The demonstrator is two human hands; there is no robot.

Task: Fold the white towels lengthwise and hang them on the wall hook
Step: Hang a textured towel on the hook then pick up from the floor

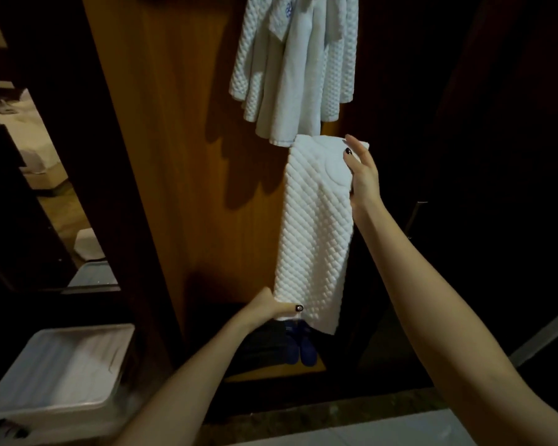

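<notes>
Below the hung towels [293, 66] at twelve o'clock, the folded towel [316, 226] hangs in the middle, right hand [363, 178] pinching its top at two o'clock, left hand [269, 309] pinching its bottom at six; next, I think, lift it to the hook.

Upright wooden panel [174, 123] behind both hands. Bunch of hung white towels [297, 69] against it, directly above right-hand fingers [351, 146], which grip the top of held towel [316, 220]. Wood-toned base [255, 373] beneath left-hand fingers [292, 308]; pair of blue slippers [298, 347] on it, just under them. Down-left of left-hand fingers, well apart: white bin [45, 410], pale cloth lying inside.
</notes>
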